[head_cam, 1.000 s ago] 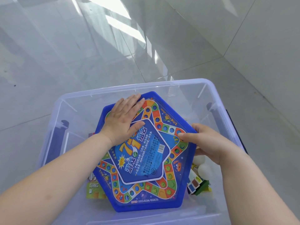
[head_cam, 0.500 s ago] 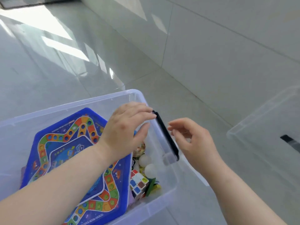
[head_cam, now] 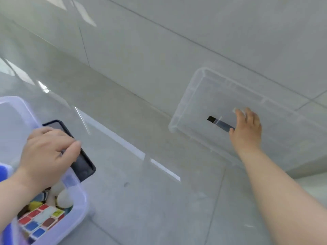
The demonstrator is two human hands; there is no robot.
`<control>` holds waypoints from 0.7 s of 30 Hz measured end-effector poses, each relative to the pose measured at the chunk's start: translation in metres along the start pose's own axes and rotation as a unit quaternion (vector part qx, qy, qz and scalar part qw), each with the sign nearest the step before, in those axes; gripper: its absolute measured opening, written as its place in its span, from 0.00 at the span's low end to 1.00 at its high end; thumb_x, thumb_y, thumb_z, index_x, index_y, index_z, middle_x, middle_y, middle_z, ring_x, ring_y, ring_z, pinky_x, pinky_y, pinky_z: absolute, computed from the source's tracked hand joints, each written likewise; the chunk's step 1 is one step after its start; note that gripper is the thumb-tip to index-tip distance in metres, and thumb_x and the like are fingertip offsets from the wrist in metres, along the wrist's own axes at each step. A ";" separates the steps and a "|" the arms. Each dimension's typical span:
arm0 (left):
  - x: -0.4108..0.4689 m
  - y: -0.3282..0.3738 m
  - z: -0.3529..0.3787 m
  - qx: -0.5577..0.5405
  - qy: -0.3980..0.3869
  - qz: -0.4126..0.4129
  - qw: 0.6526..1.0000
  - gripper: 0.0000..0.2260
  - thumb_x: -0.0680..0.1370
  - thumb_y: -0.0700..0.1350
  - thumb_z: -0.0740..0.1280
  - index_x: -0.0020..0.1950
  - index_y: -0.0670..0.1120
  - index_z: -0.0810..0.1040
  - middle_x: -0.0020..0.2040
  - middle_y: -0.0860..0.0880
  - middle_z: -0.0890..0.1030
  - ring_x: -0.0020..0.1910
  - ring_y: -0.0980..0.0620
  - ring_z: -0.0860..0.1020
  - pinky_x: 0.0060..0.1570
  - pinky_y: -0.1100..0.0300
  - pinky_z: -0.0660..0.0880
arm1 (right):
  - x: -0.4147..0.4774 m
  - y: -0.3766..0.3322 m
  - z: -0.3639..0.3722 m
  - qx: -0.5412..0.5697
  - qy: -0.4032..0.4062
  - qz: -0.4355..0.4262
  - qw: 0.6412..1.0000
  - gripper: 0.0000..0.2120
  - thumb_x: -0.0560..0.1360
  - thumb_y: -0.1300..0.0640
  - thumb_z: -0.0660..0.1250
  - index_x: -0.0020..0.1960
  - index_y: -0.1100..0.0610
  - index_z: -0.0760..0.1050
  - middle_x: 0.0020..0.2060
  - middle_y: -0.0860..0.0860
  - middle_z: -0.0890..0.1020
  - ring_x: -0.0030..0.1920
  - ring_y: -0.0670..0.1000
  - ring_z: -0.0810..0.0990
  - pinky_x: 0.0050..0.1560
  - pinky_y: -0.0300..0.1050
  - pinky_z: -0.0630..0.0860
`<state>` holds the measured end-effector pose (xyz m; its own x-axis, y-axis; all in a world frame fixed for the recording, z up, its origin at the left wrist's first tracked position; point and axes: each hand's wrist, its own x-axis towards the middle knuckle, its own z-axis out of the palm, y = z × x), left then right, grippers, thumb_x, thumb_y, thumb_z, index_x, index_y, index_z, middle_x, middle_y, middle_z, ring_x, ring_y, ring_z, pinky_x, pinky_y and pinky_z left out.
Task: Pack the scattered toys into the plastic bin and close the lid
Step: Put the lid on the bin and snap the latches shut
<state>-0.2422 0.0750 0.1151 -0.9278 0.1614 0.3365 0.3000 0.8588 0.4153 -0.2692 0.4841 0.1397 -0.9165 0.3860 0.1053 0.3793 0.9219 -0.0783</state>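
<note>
The clear plastic bin (head_cam: 77, 209) stands at the lower left with a colour cube (head_cam: 39, 221), white balls (head_cam: 64, 198) and other toys inside. My left hand (head_cam: 47, 152) rests on the bin's right rim, fingers curled over its black latch handle (head_cam: 83, 161). The clear lid (head_cam: 203, 96) leans against the wall at the right, a black latch (head_cam: 218, 123) showing through it. My right hand (head_cam: 246, 128) is stretched out to the lid, fingers spread and touching its surface near the latch.
Glossy grey floor tiles (head_cam: 141, 191) lie between the bin and the lid. A grey tiled wall (head_cam: 177, 41) runs behind the lid. A corner of the blue game board (head_cam: 3, 174) shows at the left edge.
The view has swung right, off the bin. My right hand left the bin's side and reached out to the lid by the wall. My left hand stayed on the bin's latch handle.
</note>
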 end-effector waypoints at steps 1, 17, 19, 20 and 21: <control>0.002 0.002 0.002 0.008 0.003 0.005 1.000 0.23 0.70 0.51 0.51 0.19 0.41 0.70 0.22 0.44 0.73 0.28 0.41 0.73 0.41 0.63 0.62 | 0.003 0.004 0.003 0.002 0.024 -0.006 1.000 0.26 0.75 0.66 0.61 0.71 0.62 0.60 0.72 0.63 0.59 0.72 0.63 0.56 0.71 0.56 0.53; 0.030 0.040 0.031 0.078 0.031 0.073 0.994 0.21 0.69 0.47 0.53 0.18 0.42 0.69 0.18 0.47 0.71 0.23 0.45 0.74 0.37 0.57 0.57 | 0.037 0.005 -0.028 -0.028 0.250 -0.001 0.968 0.23 0.68 0.63 0.67 0.61 0.65 0.67 0.56 0.66 0.75 0.59 0.61 0.68 0.58 0.55 0.65; 0.034 0.047 0.033 0.071 0.026 0.089 0.993 0.20 0.69 0.47 0.53 0.18 0.42 0.69 0.18 0.47 0.71 0.23 0.49 0.72 0.37 0.57 0.58 | 0.039 0.003 -0.037 -0.047 0.142 0.022 0.989 0.23 0.72 0.62 0.66 0.65 0.66 0.65 0.63 0.65 0.69 0.64 0.63 0.64 0.63 0.55 0.58; 0.036 0.051 0.035 0.071 0.024 0.103 0.992 0.19 0.68 0.47 0.54 0.18 0.43 0.68 0.17 0.47 0.70 0.22 0.49 0.71 0.37 0.57 0.59 | 0.039 0.001 -0.043 -0.064 0.112 0.023 0.991 0.23 0.73 0.61 0.66 0.65 0.65 0.66 0.63 0.65 0.68 0.65 0.62 0.64 0.62 0.54 0.58; 0.038 0.056 0.035 0.072 0.022 0.120 0.990 0.18 0.68 0.46 0.54 0.18 0.44 0.66 0.17 0.48 0.70 0.21 0.48 0.70 0.37 0.57 0.59 | 0.041 -0.001 -0.050 -0.083 0.087 0.020 0.992 0.22 0.73 0.60 0.66 0.64 0.65 0.67 0.63 0.65 0.68 0.64 0.62 0.63 0.61 0.53 0.59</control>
<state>-0.2681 0.1464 0.1210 -0.8223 0.3498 0.4488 0.4720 0.8598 0.1947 -0.3006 0.5007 0.1933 -0.8693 0.4093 0.2769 0.4449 0.8922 0.0777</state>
